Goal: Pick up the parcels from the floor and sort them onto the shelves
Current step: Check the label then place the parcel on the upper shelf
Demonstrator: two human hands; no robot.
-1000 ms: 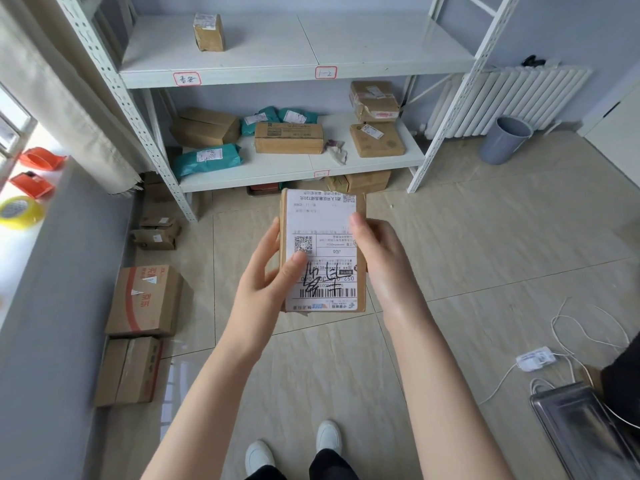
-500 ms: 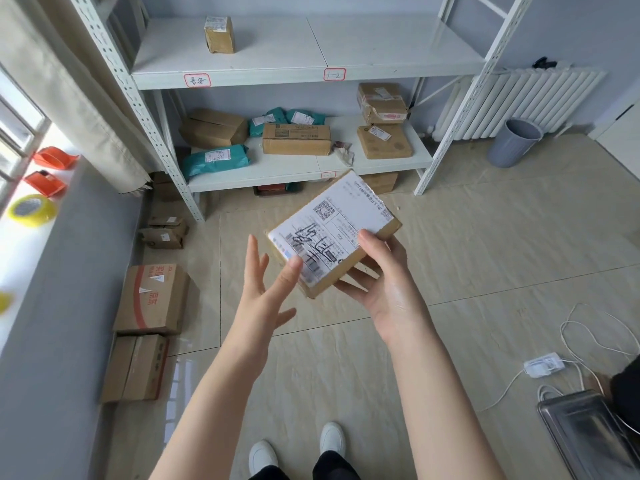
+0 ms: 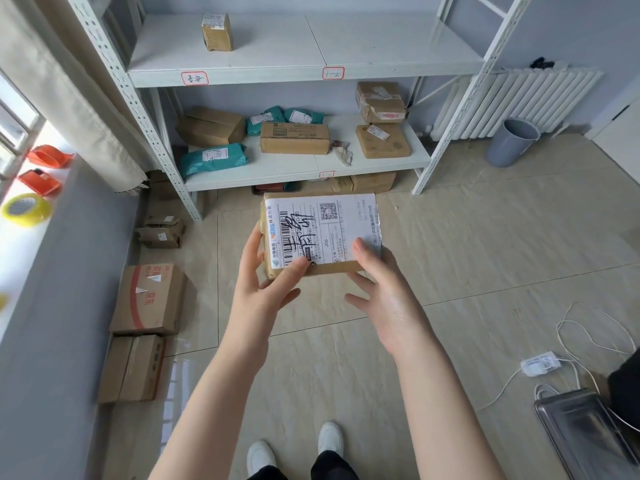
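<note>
I hold a small brown parcel (image 3: 322, 233) with a white shipping label in front of me, label up, its long side lying across my view. My left hand (image 3: 266, 285) grips its left end, thumb on the label. My right hand (image 3: 384, 292) holds its right end with the thumb on top and fingers beneath. Straight ahead stands the white metal shelf (image 3: 304, 72). Its upper board carries one small box (image 3: 216, 32). The lower board (image 3: 298, 171) bears several brown boxes and teal bags.
More cardboard boxes (image 3: 149, 299) lie on the floor along the left wall. A grey bin (image 3: 512, 142) and a radiator (image 3: 519, 102) stand to the right of the shelf. White cables (image 3: 581, 334) and a metal tray (image 3: 585, 434) lie at lower right.
The parcel has been turned from upright to lying sideways. My left hand, off it half a second ago, grips its left end again.
</note>
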